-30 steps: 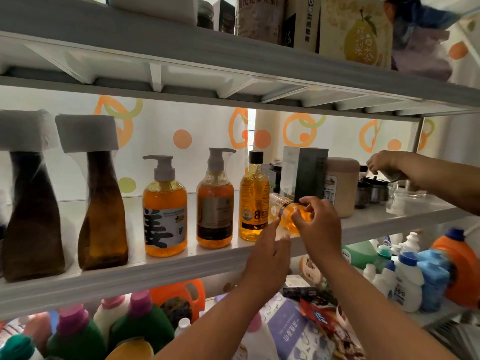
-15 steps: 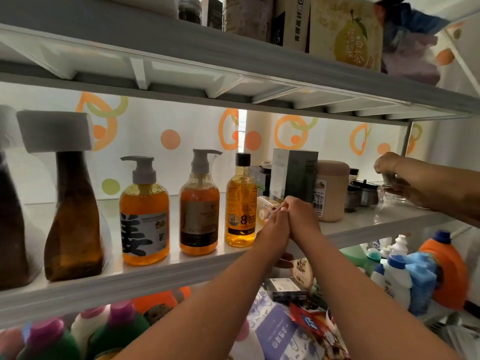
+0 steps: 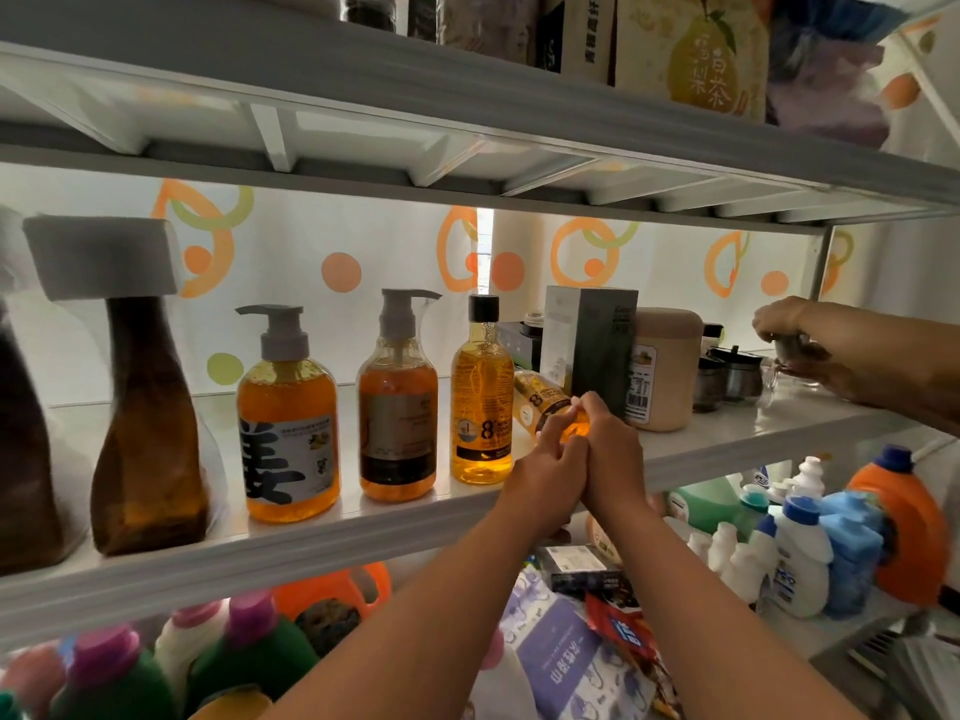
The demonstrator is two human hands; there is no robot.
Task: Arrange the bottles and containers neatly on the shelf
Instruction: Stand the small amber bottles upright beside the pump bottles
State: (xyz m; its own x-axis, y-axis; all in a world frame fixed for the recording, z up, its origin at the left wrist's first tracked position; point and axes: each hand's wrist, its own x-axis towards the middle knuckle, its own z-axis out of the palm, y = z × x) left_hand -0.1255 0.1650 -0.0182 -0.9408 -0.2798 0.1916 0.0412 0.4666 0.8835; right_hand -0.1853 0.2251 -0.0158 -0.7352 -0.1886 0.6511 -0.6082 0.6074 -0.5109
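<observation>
Amber liquid glows through a small bottle (image 3: 542, 402) that both hands hold over the front of the middle shelf (image 3: 363, 517). This bottle is tilted, its upper end leaning far and left. It sits just right of a tall black-capped bottle (image 3: 480, 402) and in front of a grey-green box (image 3: 592, 350). The left hand (image 3: 545, 475) and right hand (image 3: 610, 454) press together at its lower end. The fingers of both are curled narrowly round the glass, so only a bright patch shows between them.

Left of the black-capped bottle, two orange pump bottles stand upright in a row. One has a plain label (image 3: 397, 407) and one carries a large black character (image 3: 288, 433). Further left stands a brown bottle (image 3: 148, 423) with a white block-shaped top, and another like it is cut off at the edge.

Right of the box is a beige jar (image 3: 665, 371), then small dark-lidded jars (image 3: 737, 371). At the far right, another person's hand (image 3: 784, 324) grips a small dark object; its fingers are curled over it.

On the lower shelf sit an orange jug (image 3: 904, 522) and white bottles with blue caps (image 3: 800, 558). Printed packets (image 3: 566, 652) lie in the middle, and green bottles with pink caps (image 3: 109, 678) stand at the near left. Boxes, one printed with a pear (image 3: 696, 54), line the top shelf.
</observation>
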